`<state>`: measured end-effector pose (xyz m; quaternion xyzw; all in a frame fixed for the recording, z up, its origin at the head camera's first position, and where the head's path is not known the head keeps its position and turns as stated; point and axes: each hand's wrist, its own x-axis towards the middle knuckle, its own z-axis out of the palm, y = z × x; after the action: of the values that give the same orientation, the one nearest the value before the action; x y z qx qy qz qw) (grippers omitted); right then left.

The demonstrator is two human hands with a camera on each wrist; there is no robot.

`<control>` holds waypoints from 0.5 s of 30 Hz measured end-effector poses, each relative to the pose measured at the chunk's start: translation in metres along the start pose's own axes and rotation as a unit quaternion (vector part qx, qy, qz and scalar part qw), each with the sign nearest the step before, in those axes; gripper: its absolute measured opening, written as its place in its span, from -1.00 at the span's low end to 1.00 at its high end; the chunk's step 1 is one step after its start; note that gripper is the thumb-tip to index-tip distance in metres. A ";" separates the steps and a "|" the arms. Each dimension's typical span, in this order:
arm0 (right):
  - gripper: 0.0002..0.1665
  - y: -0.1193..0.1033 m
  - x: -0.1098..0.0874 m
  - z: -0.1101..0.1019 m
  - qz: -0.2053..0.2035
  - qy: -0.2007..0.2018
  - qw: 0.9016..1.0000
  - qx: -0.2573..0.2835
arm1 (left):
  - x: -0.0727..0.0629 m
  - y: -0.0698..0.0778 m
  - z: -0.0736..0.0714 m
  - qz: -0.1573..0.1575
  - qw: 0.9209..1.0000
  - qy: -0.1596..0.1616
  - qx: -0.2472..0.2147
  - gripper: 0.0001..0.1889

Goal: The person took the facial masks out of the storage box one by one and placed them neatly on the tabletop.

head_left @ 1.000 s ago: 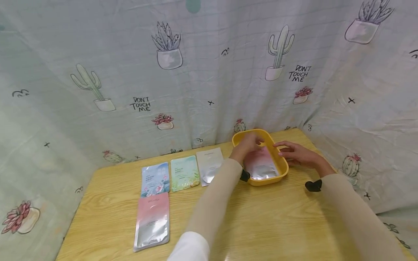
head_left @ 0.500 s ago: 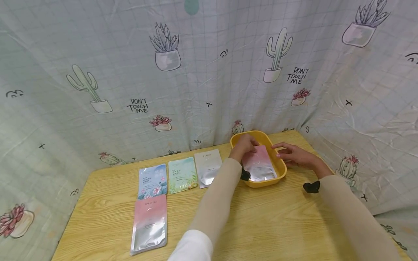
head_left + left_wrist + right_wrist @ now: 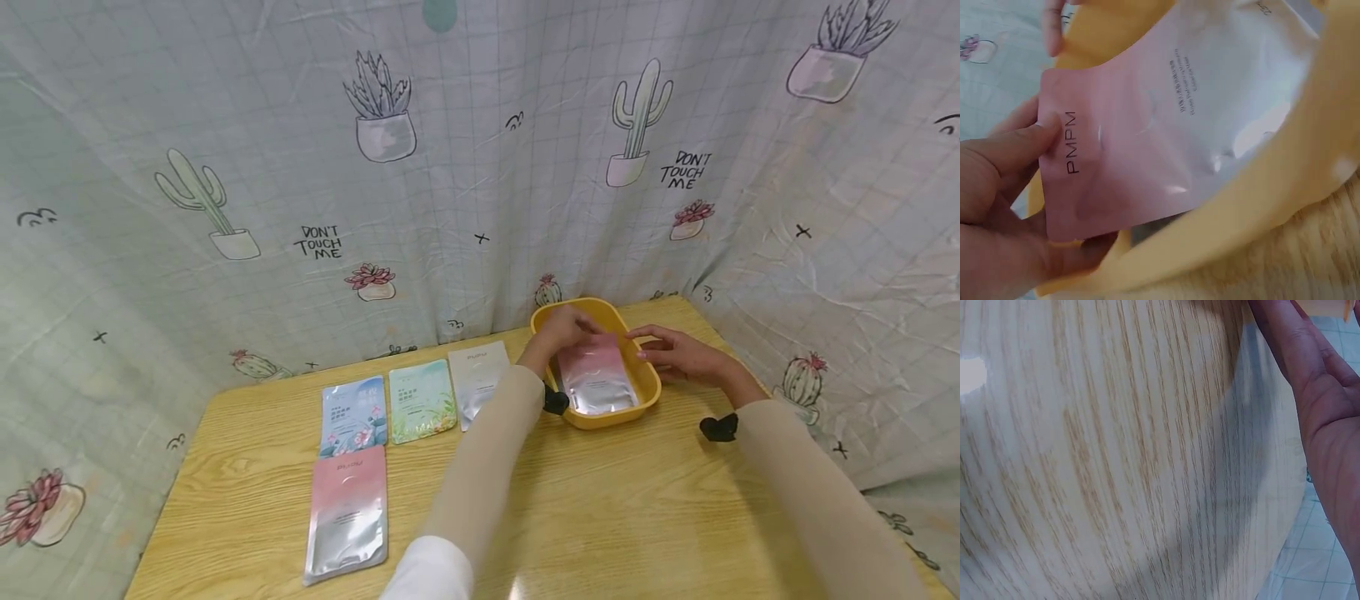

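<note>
In the head view a yellow plastic basket [image 3: 648, 392] stands at the back right of the table, holding a pink-and-silver sheet mask packet [image 3: 596, 371]. My left hand [image 3: 561, 329] reaches in over the near-left side. Seen from the left wrist, its thumb lies on the printed pink end of the packet [image 3: 1129, 137] and its fingers go behind, pinching it. That end is raised off the basket floor. At the basket's right rim rests my right hand [image 3: 678, 354], fingertips touching the rim with the fingers loosely extended. The right wrist view shows this hand [image 3: 1329, 394] only partly.
Left of the basket, a blue packet [image 3: 354, 412], a green packet [image 3: 422, 400] and a cream packet [image 3: 477, 375] lie in a row. Another pink-and-silver packet [image 3: 347, 517] lies in front of the blue one. A cactus-print curtain [image 3: 480, 183] hangs behind the table [image 3: 600, 517].
My left hand, blurred inside the basket a second ago, now pinches the pink packet's far end and has shifted it slightly. My right hand stays at the rim.
</note>
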<state>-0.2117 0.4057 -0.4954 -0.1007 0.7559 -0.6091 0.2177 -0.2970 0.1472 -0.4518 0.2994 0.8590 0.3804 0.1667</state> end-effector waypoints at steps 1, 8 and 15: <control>-0.41 -0.001 0.000 0.000 0.003 0.001 1.000 0.002 | -0.001 -0.001 -0.002 -0.002 1.000 -0.007 -0.012 -0.77; -0.38 -0.003 -0.002 0.001 0.022 0.007 1.000 -0.003 | -0.011 -0.002 -0.013 -0.090 0.964 -0.025 -0.249 -0.57; -0.42 -0.006 0.000 0.002 0.023 0.008 1.000 -0.008 | -0.032 -0.004 -0.013 -0.159 0.893 -0.045 -0.418 -0.64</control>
<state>-0.2109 0.4027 -0.4902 -0.0805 0.7644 -0.5989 0.2249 -0.2805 0.1174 -0.4443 0.0781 0.6483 0.6591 0.3732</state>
